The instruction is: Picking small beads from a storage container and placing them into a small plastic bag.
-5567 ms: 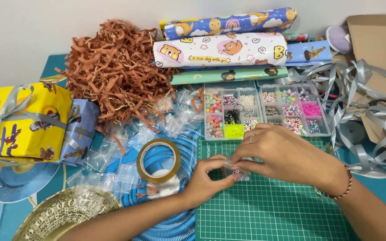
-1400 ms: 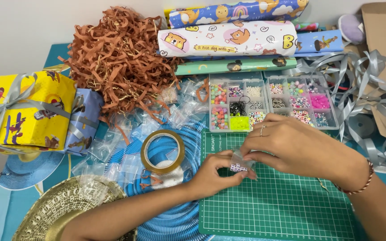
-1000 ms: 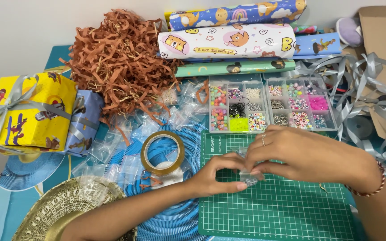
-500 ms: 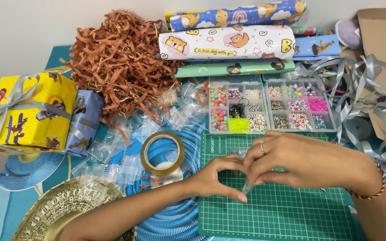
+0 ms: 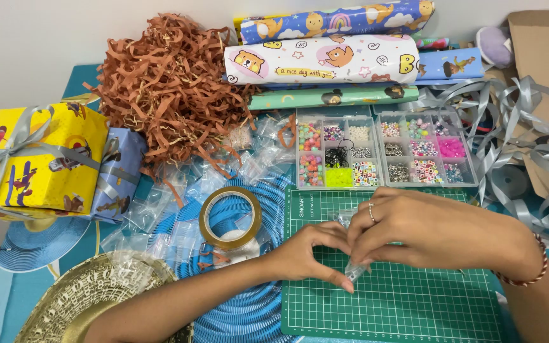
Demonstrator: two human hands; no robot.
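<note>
I see the fingers (image 5: 357,244) of both hands pinched together on a small clear plastic bag (image 5: 354,272), a crinkled, glossy pouch whose lower corner pokes out below the fingertips; what it holds is hidden from me. The left hand (image 5: 306,254) curls in from the left with thumb and forefinger closed on the bag, and the right hand (image 5: 427,232), wearing a thin ring and a red-and-white cord bracelet, closes over it from the right, the two hands touching. The bag sits just above a green cutting mat (image 5: 401,305) ruled with a fine white grid, lying flat on the table (image 5: 541,267). Just beyond the mat are two clear, rectangular bead organisers (image 5: 386,149), side by side, their square compartments filled with small round and cube beads in pink, neon yellow, white and mixed colours. To the left of the mat a roll of clear tape (image 5: 230,218) with a tan core rests on a blue ribbed, coiled piece (image 5: 249,317), among scattered empty little clear bags (image 5: 160,209). Farther left are a woven golden hat (image 5: 90,305) and two wrapped boxes (image 5: 46,159), yellow and lilac, tied in silver ribbon. At the back I see a fluffy heap of rust-brown shredded paper (image 5: 166,89) and rolls of printed wrapping paper (image 5: 325,57); loose curls of shiny silver ribbon (image 5: 528,140) pile at the right.
</note>
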